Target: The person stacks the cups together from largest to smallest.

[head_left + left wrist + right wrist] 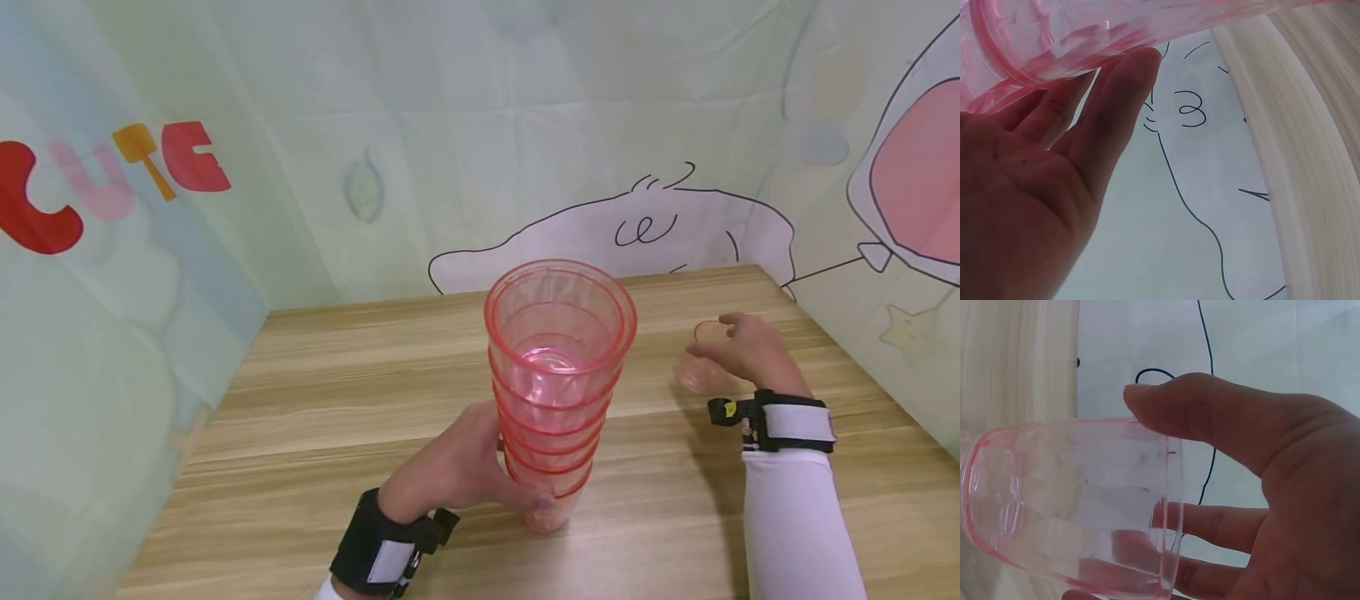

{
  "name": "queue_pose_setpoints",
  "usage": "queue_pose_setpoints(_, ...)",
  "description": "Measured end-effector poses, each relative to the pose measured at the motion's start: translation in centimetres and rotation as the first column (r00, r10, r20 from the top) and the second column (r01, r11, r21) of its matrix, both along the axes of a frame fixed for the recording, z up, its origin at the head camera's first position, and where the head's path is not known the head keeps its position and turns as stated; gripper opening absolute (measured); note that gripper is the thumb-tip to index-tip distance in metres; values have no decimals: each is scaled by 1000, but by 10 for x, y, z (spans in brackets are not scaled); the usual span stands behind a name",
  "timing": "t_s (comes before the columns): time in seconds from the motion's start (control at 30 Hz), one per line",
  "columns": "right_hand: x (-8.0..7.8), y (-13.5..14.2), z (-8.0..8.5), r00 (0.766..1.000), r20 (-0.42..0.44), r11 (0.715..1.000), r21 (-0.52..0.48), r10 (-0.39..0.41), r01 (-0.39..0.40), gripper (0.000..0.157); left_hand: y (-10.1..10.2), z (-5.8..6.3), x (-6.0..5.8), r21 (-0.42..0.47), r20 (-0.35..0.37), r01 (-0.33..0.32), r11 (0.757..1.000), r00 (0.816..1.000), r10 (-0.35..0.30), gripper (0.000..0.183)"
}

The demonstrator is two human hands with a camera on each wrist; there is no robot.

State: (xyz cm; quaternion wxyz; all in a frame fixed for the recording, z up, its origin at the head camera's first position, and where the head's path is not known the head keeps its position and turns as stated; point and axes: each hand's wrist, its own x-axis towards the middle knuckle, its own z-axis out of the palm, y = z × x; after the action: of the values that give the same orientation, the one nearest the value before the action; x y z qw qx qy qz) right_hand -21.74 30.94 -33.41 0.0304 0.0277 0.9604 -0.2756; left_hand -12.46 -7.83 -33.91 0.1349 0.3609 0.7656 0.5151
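A tall stack of nested clear pink plastic cups (555, 417) stands upright in the middle of the head view. My left hand (468, 462) grips it low down, thumb across the near side. In the left wrist view the fingers (1125, 94) of that hand lie along the cups' ribbed wall. To the right, a single clear pink cup (1085, 500) is held near its rim by my right hand (750, 350). The right wrist view shows the thumb on one side and fingers on the other. Whether the stack's base touches the table cannot be told.
The wood-grain table (322, 400) spreads around both hands. A printed cloth backdrop (420, 167) with cartoon drawings rises behind its far edge and along both sides.
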Motion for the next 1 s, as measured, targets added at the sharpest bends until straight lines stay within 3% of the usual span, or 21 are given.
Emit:
queue_pose_setpoints(0.37, 1, -11, 4, 994, -78, 997, -8, -75, 75, 91, 0, -1, 0, -1, 1, -1, 1000, 1000, 1, 63)
queue_pose_setpoints(0.53, 2, -19, 8, 982, -154, 994, -38, -109, 104, 89, 0, -1, -1, 3, 2, 4, 1000, 1000, -4, 63)
queue_pose_setpoints(0.73, 5, -29, 13, 960, -244, 990, -78, -135, 120, 84, 0, -1, 0, 1, -8, 5, 1000, 1000, -5, 63)
queue_pose_setpoints(1.0, 11, -40, 22, 909, -369, 976, -169, -195, 140, 74, 1, 0, 0, -7, -10, -2, 1000, 1000, 2, 65)
